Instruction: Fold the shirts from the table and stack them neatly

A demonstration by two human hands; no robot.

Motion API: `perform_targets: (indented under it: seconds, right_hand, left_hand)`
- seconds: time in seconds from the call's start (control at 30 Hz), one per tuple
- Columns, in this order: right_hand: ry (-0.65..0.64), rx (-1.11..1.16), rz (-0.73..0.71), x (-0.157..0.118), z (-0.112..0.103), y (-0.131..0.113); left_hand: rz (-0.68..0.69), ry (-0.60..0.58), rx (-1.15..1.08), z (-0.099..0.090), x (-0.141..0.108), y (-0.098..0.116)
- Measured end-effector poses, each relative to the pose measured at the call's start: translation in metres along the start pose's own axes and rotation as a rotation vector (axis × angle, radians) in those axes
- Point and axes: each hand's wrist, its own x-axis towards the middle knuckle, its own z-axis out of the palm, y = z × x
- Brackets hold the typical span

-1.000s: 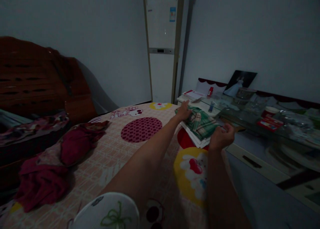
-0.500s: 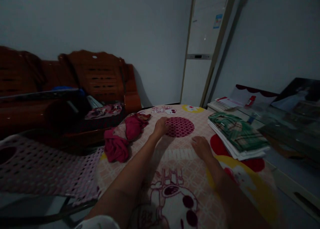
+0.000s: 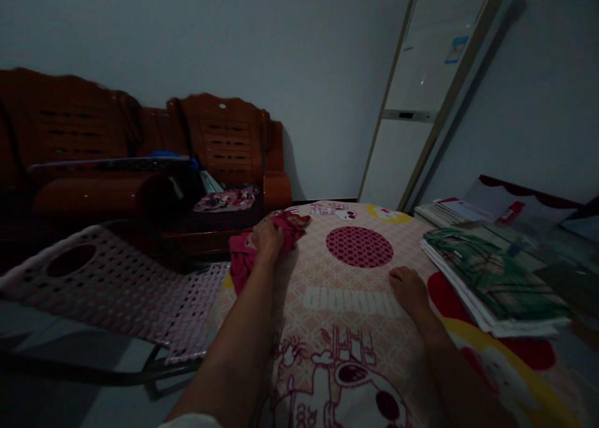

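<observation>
My left hand (image 3: 267, 238) is on top of a crumpled pink garment (image 3: 241, 259) at the left edge of the table, its fingers closed over the cloth. Part of the garment is hidden beneath that hand. On the right, my right hand (image 3: 409, 287) rests at the patterned tablecloth (image 3: 318, 347), fingers loosely bent with nothing in them. A folded green plaid garment (image 3: 491, 272) lies to its right, on top of a stack of white folded cloth (image 3: 472, 312).
A pink woven chair (image 3: 135, 284) stands close to the table's left side. Behind it is a wooden sofa (image 3: 224, 141) with a patterned cloth (image 3: 229, 199) on the seat. Papers (image 3: 453, 209) lie at the right, and a tall white air conditioner (image 3: 397, 153) stands at the wall.
My left hand has moved left from the middle of the tablecloth onto the pink garment. My right hand stays over the table's right part. The view has turned left.
</observation>
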Motion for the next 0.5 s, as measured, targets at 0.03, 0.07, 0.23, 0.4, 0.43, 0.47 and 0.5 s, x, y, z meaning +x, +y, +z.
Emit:
perform_targets:
  seconds: [0.03, 0.07, 0.23, 0.4, 0.43, 0.47, 0.5]
  right_hand:
    - [0.007, 0.030, -0.023, -0.001, 0.001, 0.003]
    - [0.013, 0.061, -0.039, -0.002, 0.001, 0.006]
    - [0.031, 0.131, -0.051, -0.002, -0.001, 0.011]
    - [0.075, 0.159, -0.043, -0.001, -0.001, 0.006]
    - [0.086, 0.169, -0.027, -0.001, -0.001, 0.006]
    - [0.098, 0.184, -0.008, -0.001, -0.001, 0.005]
    - [0.112, 0.208, 0.014, 0.000, -0.001, 0.004]
  left_hand:
    - [-0.088, 0.026, 0.037, -0.003, 0.000, -0.002]
    - [-0.182, 0.041, 0.075, -0.006, 0.000, -0.003]
    - [-0.377, 0.019, 0.139, -0.014, 0.002, 0.001]
    - [-0.277, 0.214, 0.098, -0.026, 0.008, 0.028]
    - [-0.227, 0.244, 0.073, -0.029, 0.008, 0.039]
    - [-0.172, 0.256, 0.046, -0.032, 0.008, 0.051]
    - [-0.111, 0.251, 0.021, -0.035, 0.007, 0.065]
